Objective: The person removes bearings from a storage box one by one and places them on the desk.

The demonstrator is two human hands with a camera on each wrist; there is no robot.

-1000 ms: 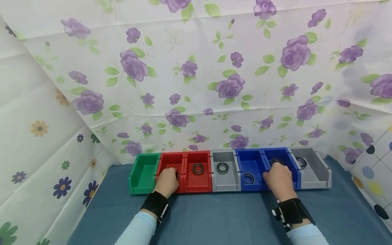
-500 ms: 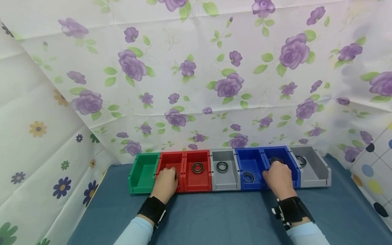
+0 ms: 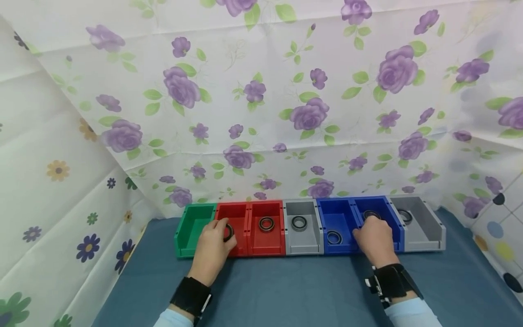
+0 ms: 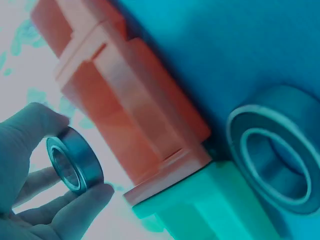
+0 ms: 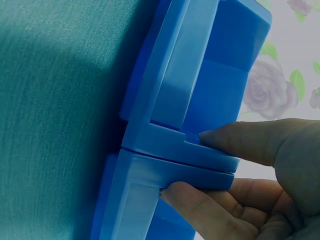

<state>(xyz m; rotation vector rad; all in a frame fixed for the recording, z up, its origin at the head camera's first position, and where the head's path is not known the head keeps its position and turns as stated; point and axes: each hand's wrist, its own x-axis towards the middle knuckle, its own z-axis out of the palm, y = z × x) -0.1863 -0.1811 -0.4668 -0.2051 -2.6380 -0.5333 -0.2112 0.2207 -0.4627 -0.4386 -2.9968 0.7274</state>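
My left hand (image 3: 211,247) pinches a dark-rimmed metal ball bearing (image 4: 75,160) between thumb and fingers. In the head view it hovers over the left red bin (image 3: 233,211), beside the green bin (image 3: 192,227). Another bearing (image 4: 275,150) looms large at the right of the left wrist view; the head view does not show it. My right hand (image 3: 375,238) grips the wall between two blue bins (image 5: 195,160), thumb on one side and fingers on the other. Behind its knuckles a bearing (image 3: 371,214) lies in the right blue bin, partly hidden.
Further bearings lie in the second red bin (image 3: 266,224), the middle grey bin (image 3: 299,223), the left blue bin (image 3: 334,237) and the right grey bin (image 3: 405,216). The bins stand in one row on the dark blue tabletop (image 3: 286,290), before a flowered cloth (image 3: 269,113).
My left hand has risen from inside the left red bin and shifted slightly left, bringing the bearing up in its fingers. The right hand stays at the blue bins.
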